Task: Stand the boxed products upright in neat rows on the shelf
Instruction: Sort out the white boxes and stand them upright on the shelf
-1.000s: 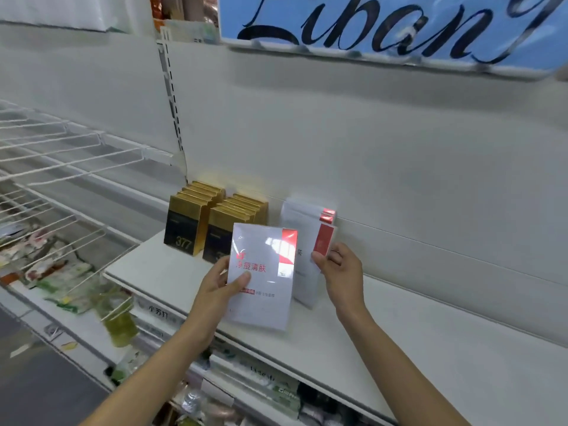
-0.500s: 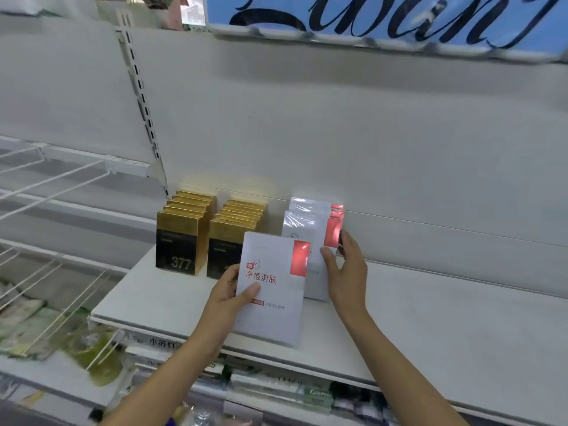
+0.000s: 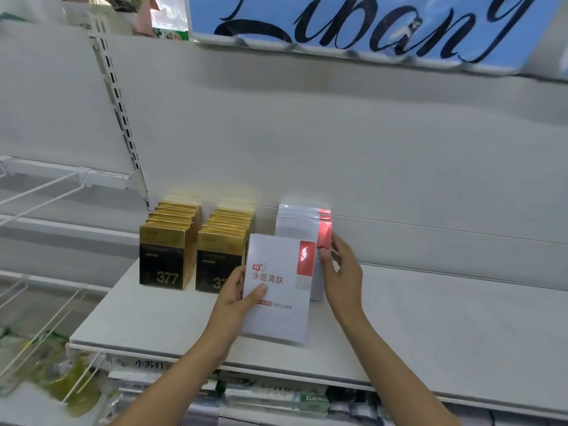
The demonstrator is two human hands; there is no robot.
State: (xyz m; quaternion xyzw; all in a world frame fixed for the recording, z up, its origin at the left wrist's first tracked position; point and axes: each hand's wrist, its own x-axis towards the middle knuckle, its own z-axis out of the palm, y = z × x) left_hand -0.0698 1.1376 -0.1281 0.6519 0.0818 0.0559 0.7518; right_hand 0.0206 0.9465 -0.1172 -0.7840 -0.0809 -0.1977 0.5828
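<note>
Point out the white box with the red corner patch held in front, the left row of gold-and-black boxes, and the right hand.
white box with red corner patch (image 3: 276, 290): head view, front face.
left row of gold-and-black boxes (image 3: 164, 256): head view, front box.
right hand (image 3: 342, 276): head view, palm.

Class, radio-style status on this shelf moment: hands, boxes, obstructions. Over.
Left hand holds white box upright. Right hand steadies white row. Gold boxes beside it; nothing blocking.
</note>
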